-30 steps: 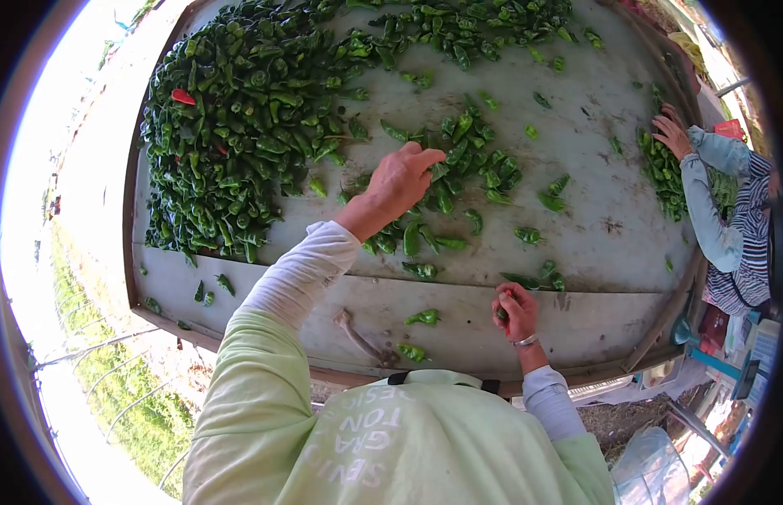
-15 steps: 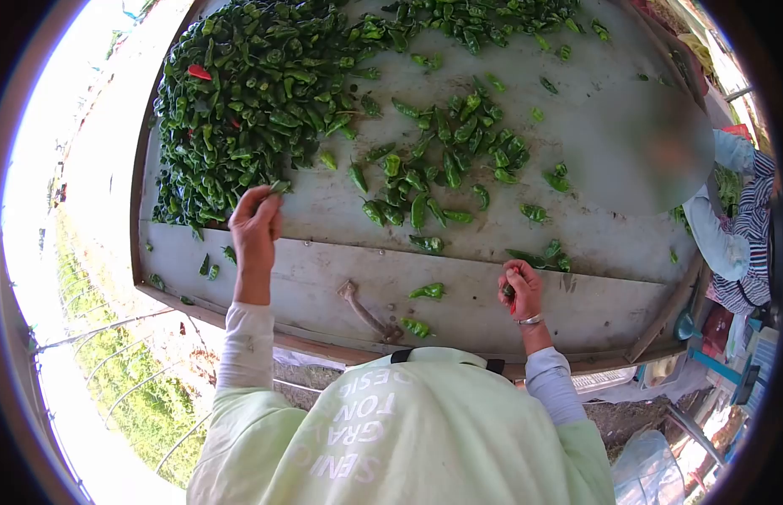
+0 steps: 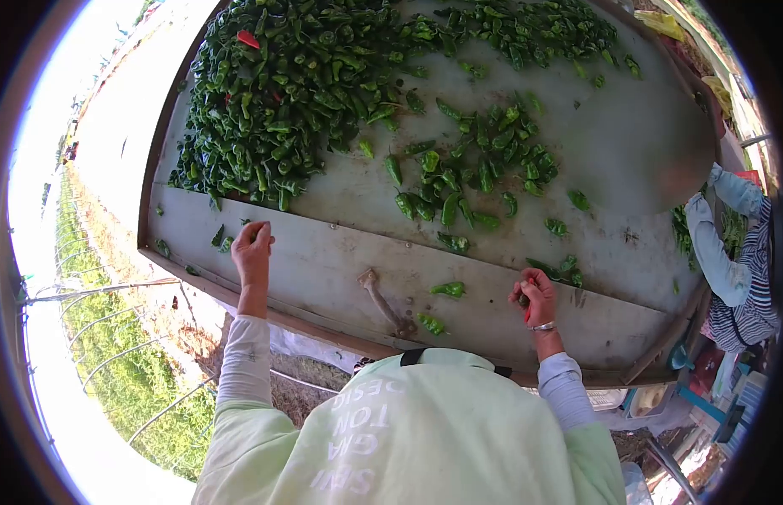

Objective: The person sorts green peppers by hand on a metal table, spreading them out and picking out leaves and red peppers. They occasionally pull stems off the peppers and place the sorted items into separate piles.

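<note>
My left hand (image 3: 253, 244) is closed in a pinch above the front strip of the table, just below the large heap of green peppers (image 3: 282, 109). Whatever its fingertips hold is too small to make out. My right hand (image 3: 536, 296) is curled round a dark green pepper (image 3: 523, 300), with a bit of red showing beneath it. Beside that hand, a few green peppers (image 3: 567, 271) lie on the metal surface. A looser group of green peppers (image 3: 484, 160) is spread over the middle, and two single peppers (image 3: 448, 289) (image 3: 432, 324) lie nearer my body.
The metal table (image 3: 358, 244) has a raised wooden rim (image 3: 307, 324) along my side. A curved brownish stalk-like piece (image 3: 383, 303) lies on its front strip. Across at the right is another person in a striped garment (image 3: 749, 278), partly blurred. A red pepper (image 3: 248, 39) tops the heap.
My left hand has moved away from the heap's lower edge, towards the front strip; the pepper seen at its fingertips no longer shows. The view has shifted slightly. My right hand keeps its grip.
</note>
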A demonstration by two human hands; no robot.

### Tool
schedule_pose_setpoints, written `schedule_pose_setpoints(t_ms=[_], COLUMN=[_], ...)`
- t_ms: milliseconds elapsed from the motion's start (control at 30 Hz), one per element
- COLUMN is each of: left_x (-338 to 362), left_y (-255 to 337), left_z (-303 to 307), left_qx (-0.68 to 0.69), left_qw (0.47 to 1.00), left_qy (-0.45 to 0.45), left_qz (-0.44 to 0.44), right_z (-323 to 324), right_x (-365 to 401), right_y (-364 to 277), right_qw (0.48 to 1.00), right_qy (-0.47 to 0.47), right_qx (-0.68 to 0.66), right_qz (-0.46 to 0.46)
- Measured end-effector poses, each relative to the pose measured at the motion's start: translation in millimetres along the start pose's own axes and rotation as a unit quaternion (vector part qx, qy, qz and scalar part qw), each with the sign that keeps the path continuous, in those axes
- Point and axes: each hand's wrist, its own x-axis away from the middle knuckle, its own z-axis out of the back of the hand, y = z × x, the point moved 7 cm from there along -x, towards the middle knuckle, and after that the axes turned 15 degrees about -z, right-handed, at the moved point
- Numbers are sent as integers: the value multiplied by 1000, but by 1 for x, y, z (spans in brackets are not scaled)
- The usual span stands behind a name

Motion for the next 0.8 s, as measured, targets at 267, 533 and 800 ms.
schedule_pose_setpoints(t_ms=[267, 533, 800], left_x=[38, 26, 60], left_y=[99, 84, 57], left_z=[-272, -292, -221], left_qx=[-117, -50, 371], left_qw=[900, 926, 837], left_qy=[-281, -354, -338], left_qz=[-311, -125, 219], right_z=[-3, -5, -2], right_x=[3, 3, 2], right_y=[-6, -8, -5], right_qw=[997, 999, 999], right_qy=[26, 12, 18], right_qx=[53, 29, 34], right_qz=[-44, -27, -36])
